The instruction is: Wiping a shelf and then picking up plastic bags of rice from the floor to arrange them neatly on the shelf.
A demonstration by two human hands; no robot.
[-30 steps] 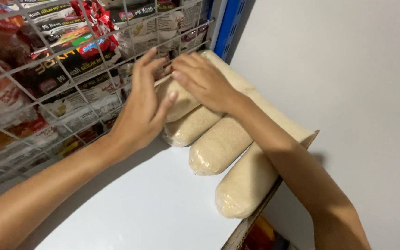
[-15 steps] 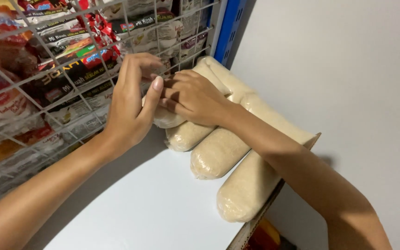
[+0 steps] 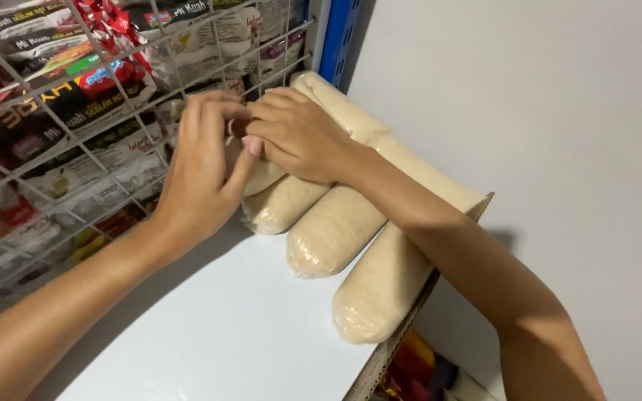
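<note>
White and smooth, the shelf board [image 3: 209,341] carries a row of long clear bags full of pale brown grains. Three bags lie side by side along the right edge of the shelf and run toward its back corner. The right bag [image 3: 380,297] sits at the very edge, its near end by the front right corner. The middle bag [image 3: 332,230] touches it. The left bag [image 3: 280,204] touches the middle one. A fourth, top bag [image 3: 261,174] rests on the left bag, near the back of the shelf.

The left hand [image 3: 202,167] is bent around the top bag from the left, with its fingers [image 3: 213,111] curled over it. The right hand [image 3: 299,134] lies on the same bag from the right, fingers folded down, and its fingertips meet the left hand's. Both hands are partly closed on this bag, but how tight the hold is cannot be told.

A wire rack [image 3: 76,111] stands along the left edge, full of colourful packets [image 3: 105,74]. A grey wall [image 3: 544,134] is on the right, just past the shelf.
</note>
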